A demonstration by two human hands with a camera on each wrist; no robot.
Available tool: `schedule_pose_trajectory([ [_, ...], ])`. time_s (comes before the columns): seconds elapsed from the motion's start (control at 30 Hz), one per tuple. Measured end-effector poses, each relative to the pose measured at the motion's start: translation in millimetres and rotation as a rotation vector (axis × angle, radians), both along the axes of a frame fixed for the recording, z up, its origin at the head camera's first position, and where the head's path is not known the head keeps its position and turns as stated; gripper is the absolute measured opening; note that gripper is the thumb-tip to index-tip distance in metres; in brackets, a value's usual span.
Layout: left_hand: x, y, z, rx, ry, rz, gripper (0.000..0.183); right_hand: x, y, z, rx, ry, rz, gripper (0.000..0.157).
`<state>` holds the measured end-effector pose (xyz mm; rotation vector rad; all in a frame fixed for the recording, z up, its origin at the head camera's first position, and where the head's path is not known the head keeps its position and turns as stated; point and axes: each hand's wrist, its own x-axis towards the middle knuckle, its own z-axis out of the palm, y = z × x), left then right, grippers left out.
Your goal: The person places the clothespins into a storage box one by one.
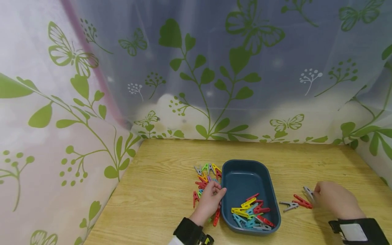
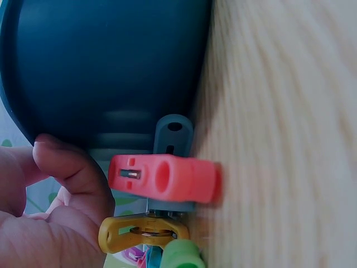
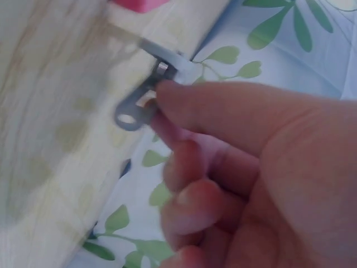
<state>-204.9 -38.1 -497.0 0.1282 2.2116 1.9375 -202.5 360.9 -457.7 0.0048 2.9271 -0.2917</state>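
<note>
1. Right wrist view: a gray clothespin (image 3: 134, 105) sits between the thumb and finger of the right hand (image 1: 337, 200), which pinches it narrowly; whether the pin touches the wood cannot be told.
2. Just beside it on the table lie a red clothespin (image 1: 303, 201) and another gray pin (image 1: 289, 205), both right of the tray.
3. The dark blue rectangular tray (image 1: 242, 183) stands between the hands, with yellow, red, light blue, green and gray clothespins (image 1: 240, 212) heaped at its near end.
4. The left hand (image 1: 209, 200) holds the tray's left rim, its fingers bent.
5. A mixed clothespin pile (image 1: 202, 185) spreads along the tray's left side, partly hidden by that hand.
6. Beneath everything is a wood-grain table (image 1: 153, 190); behind hangs a curtain (image 1: 196, 95) printed with green leaves and butterflies.
</note>
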Motion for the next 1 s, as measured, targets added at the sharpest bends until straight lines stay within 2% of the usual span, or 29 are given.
schedule_pose_trajectory([
  [0.23, 0.1, -0.2, 0.6, 0.002, 0.000, -0.002, 0.015, 7.6, -28.1, 22.0, -0.001, 0.183, 0.029, 0.016],
  [0.43, -0.4, -0.9, 0.9, 0.002, -0.005, -0.007, 0.014, 22.1, -63.1, 34.5, -0.014, 0.415, 0.112, 0.012],
  [0.53, -0.9, -1.5, 0.6, -0.006, -0.009, -0.013, 0.014, 27.7, -81.5, 39.1, -0.038, 0.488, 0.144, 0.011],
  [0.7, -1.3, -1.6, 0.2, -0.010, -0.016, -0.012, 0.015, 35.8, -111.2, 41.9, -0.033, 0.539, 0.208, 0.013],
  [0.83, -1.2, -1.3, -0.6, -0.007, -0.023, -0.009, 0.014, 43.0, -131.8, 36.8, -0.009, 0.582, 0.275, 0.016],
  [1.0, -1.0, -1.4, -0.9, -0.001, -0.026, -0.015, 0.013, 49.7, -151.7, 26.6, -0.011, 0.561, 0.343, 0.018],
])
